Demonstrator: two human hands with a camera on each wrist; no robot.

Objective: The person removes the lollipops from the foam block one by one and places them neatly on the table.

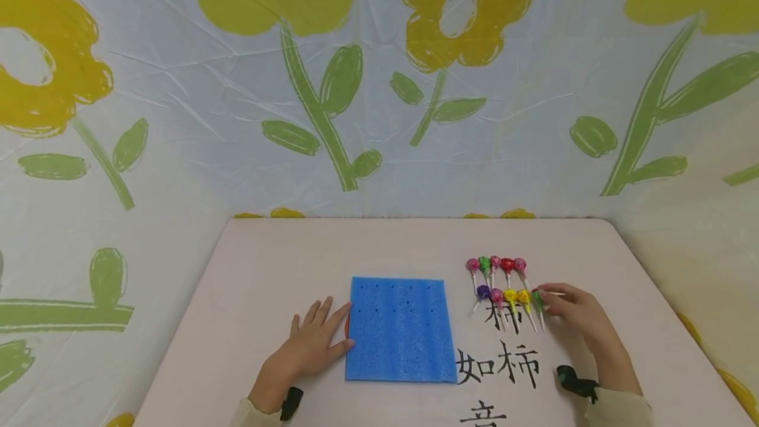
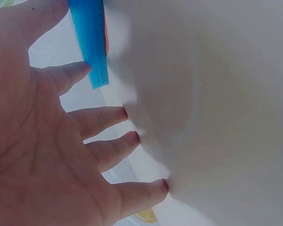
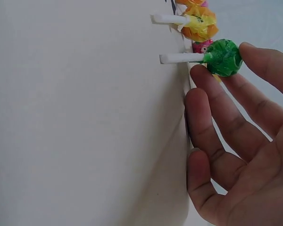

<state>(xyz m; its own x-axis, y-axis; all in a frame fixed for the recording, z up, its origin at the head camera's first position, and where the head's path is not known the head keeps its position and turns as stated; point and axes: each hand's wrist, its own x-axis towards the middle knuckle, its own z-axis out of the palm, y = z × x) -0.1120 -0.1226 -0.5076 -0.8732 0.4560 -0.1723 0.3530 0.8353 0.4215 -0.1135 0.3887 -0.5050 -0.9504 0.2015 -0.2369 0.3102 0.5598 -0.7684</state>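
My left hand [image 1: 311, 346] lies with fingers spread on the table, its thumb and index fingertip touching the left edge of a blue foam board [image 1: 403, 348] dotted with small dark holes. In the left wrist view the foam [image 2: 90, 42] shows edge-on beside the fingers. At the right, my right hand [image 1: 578, 315] pinches the wrapped head of a green lollipop [image 3: 224, 57] between thumb and fingers. That lollipop [image 1: 538, 300] is at the right end of the front row, its white stick pointing toward me. Beside it lies a yellow-orange lollipop [image 3: 200, 22].
A back row of lollipops, with a red one [image 1: 507, 265] among pink and green ones, lies behind the front row, which includes a purple lollipop [image 1: 483, 292]. Black printed characters [image 1: 518, 362] mark the pale table [image 1: 284, 249]. Something orange-red [image 1: 347, 329] peeks from under the foam's left edge.
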